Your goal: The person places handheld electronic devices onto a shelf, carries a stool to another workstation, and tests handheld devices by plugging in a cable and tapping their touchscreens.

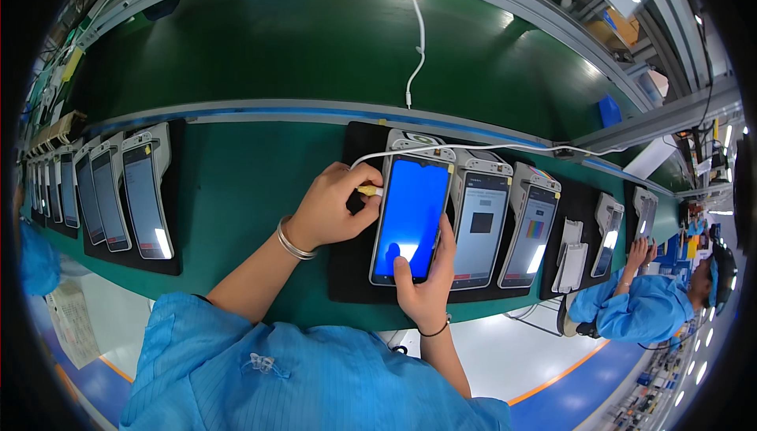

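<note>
A white handheld payment terminal (410, 214) with a bright blue screen is in front of me. My left hand (325, 206) pinches the yellow-and-white plug (369, 190) of a cable against the terminal's left side; I cannot tell how far it is inserted. From there the white cable (489, 147) loops over the terminal's top and runs off to the right. My right hand (427, 289) grips the terminal's lower right edge, with the thumb over the bottom of the screen. Close by on the right stand a terminal with a lit grey screen (479, 230) and another terminal (530, 234).
Black mats (355, 265) lie on the green bench (252, 163). More terminals (146, 198) stand in a row at the left. A loose white cable (420, 37) hangs over the green surface behind. On the right, a co-worker in blue (646, 309) reaches toward another terminal.
</note>
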Tool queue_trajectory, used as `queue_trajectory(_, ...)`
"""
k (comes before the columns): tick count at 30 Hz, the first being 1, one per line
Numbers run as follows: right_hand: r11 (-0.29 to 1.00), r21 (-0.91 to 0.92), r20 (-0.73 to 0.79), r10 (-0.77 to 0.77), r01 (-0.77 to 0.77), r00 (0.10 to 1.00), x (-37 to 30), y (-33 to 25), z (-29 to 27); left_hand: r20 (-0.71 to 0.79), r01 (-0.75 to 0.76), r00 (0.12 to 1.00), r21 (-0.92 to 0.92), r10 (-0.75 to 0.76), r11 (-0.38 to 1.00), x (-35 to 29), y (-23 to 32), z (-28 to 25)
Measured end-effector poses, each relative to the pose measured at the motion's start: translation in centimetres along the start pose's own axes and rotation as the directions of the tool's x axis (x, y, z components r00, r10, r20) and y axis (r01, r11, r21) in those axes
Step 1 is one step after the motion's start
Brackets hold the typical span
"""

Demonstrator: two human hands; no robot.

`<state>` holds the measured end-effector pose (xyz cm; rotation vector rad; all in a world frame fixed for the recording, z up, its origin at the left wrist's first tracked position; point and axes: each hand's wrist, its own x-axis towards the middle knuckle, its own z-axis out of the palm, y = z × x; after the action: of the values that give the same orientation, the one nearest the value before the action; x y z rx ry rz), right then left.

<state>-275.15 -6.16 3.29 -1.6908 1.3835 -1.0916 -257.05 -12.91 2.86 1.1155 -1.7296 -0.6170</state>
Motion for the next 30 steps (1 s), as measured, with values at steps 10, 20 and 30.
queue_trajectory(10,0.992,0.090,0.052,0.084,-0.088,0.995,0.32,-1.28,-0.14,-0.040,0.024,0.999,-0.047,-0.026,0.999,-0.65,-0.03,-0.11)
queue_trajectory(20,0.993,0.083,0.038,0.082,-0.085,0.996,0.23,-1.21,0.01,-0.032,0.038,0.999,-0.025,-0.039,0.999,-0.52,0.01,-0.03)
queue_trajectory(30,0.996,0.069,0.033,0.052,-0.054,0.998,0.08,-1.23,-0.05,-0.037,0.059,0.998,-0.042,-0.060,0.997,-0.71,0.14,0.15)
